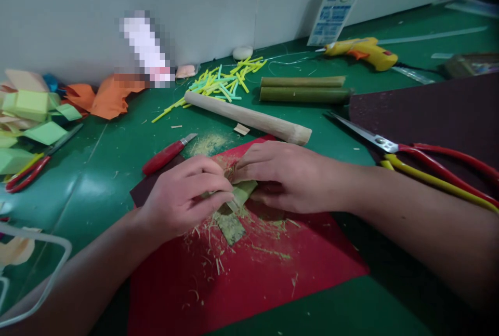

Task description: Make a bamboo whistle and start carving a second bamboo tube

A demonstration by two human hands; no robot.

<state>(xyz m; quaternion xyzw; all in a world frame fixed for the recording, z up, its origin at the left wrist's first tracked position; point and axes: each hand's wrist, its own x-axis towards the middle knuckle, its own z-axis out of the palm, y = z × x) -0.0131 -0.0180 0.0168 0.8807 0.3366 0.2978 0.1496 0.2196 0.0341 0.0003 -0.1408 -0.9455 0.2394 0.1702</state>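
My left hand and my right hand meet above a red sheet. Between them is a short pale-green piece of bamboo, pinched by the fingers of both hands; part of it is hidden behind the fingers. Just below it lies a small dark square coated with dust, which looks like sandpaper. Shavings and green-yellow dust are scattered on the sheet. A red-handled craft knife rests beyond my left hand, its blade pointing to the upper right.
Behind the hands lie a pale peeled stick, green bamboo lengths and yellow straw pieces. Red-handled scissors lie open near my right forearm. A yellow glue gun is at the back. Folded coloured paper fills the left.
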